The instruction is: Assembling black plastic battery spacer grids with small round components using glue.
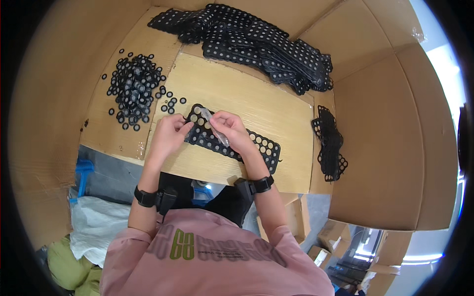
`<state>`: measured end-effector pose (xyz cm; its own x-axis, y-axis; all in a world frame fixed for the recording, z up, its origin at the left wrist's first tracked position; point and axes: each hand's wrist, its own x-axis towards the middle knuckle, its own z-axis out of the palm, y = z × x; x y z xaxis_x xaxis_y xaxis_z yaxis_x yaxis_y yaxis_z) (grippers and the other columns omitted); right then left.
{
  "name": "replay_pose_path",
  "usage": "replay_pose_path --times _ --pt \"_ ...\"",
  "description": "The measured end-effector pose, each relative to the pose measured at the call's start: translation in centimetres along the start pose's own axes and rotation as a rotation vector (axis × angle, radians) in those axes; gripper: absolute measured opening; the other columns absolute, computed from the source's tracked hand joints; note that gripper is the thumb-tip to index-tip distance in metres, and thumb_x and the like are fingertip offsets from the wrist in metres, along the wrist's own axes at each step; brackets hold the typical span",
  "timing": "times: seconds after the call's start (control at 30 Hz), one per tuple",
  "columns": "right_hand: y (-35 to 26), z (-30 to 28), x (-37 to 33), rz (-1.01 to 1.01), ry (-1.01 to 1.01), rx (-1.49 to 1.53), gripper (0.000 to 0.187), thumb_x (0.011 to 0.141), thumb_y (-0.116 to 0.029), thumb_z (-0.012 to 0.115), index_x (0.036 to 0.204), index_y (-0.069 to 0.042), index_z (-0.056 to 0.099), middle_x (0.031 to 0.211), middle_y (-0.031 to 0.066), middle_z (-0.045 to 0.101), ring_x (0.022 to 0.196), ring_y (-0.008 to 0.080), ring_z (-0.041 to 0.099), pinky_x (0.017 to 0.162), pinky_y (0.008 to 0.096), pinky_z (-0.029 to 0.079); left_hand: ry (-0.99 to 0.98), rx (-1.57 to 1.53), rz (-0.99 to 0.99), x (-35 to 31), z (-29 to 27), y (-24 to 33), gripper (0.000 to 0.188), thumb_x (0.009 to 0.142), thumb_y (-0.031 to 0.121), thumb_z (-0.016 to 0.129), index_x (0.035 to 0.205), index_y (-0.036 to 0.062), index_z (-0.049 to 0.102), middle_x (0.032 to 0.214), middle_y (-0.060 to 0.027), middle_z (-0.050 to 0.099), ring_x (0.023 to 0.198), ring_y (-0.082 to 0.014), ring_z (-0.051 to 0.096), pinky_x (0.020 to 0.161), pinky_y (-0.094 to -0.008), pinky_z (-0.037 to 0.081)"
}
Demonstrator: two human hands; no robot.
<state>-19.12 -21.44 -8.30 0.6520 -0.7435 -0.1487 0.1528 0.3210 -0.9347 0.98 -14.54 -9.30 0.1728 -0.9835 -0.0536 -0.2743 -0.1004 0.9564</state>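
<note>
On the wooden board lies a long black sheet of joined rings (202,137), set slantwise in front of me. Some of its round openings show the pale board through them; others have grey centres. At its left end my left hand (169,134) pinches the edge between thumb and fingers. My right hand (231,129) is closed on a slim, translucent grey plastic tool (221,139), which slants across the sheet with its upper end toward the far left corner. Its exact kind is unclear. My right hand and wrist cover part of the sheet's middle.
Left of the sheet lies a heap of loose black rings with grey centres (133,89). Similar sheets (256,44) are stacked along the back. Emptied-looking black lattice sheets (329,143) lie at the right. Cardboard walls (380,133) enclose the board (291,106).
</note>
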Motion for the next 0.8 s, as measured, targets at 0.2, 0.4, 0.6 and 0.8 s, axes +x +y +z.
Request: replay_pose_path --times 0.2,0.4,0.6,0.8 --pt "0.6 -0.1 -0.5 0.029 -0.023 -0.172 0.009 0.089 -0.010 0.066 0.090 -0.002 0.064 0.074 0.0009 0.065 0.064 0.0069 0.061 0.057 0.0191 0.046 -0.105 -0.252 -0.172 0.3 -0.4 -0.7 0.018 0.087 0.007 0.067 0.087 -0.0057 0.055 0.066 -0.0110 0.065 0.048 -0.0124 0.058 0.039 -0.0258 0.045" --pt "0.5 -0.5 -0.6 0.121 -0.082 -0.220 0.009 0.087 -0.010 0.066 0.084 -0.001 0.067 0.069 0.0038 0.067 0.060 0.0089 0.064 0.052 0.0208 0.045 -0.152 -0.272 -0.210 0.5 -0.9 -0.9 0.015 0.089 0.010 0.066 0.087 0.0008 0.054 0.065 -0.0036 0.059 0.043 -0.0066 0.047 0.036 -0.0224 0.036" --pt "0.7 -1.1 -0.4 0.076 -0.119 -0.329 0.010 0.087 -0.008 0.067 0.083 0.001 0.065 0.067 0.0043 0.067 0.058 0.0089 0.063 0.055 0.0206 0.047 -0.121 -0.244 -0.184 0.1 -0.6 -0.3 0.014 0.091 0.011 0.065 0.089 0.0036 0.053 0.064 -0.0006 0.058 0.043 -0.0031 0.041 0.034 -0.0206 0.030" --pt "0.2 -0.8 -0.8 0.044 -0.092 -0.406 0.016 0.088 -0.012 0.064 0.080 0.001 0.064 0.063 0.0040 0.066 0.054 0.0069 0.060 0.051 0.0210 0.042 -0.107 -0.193 -0.183 0.3 0.0 0.4 0.012 0.092 0.013 0.064 0.088 0.0065 0.054 0.062 0.0026 0.055 0.039 -0.0020 0.035 0.035 -0.0195 0.024"
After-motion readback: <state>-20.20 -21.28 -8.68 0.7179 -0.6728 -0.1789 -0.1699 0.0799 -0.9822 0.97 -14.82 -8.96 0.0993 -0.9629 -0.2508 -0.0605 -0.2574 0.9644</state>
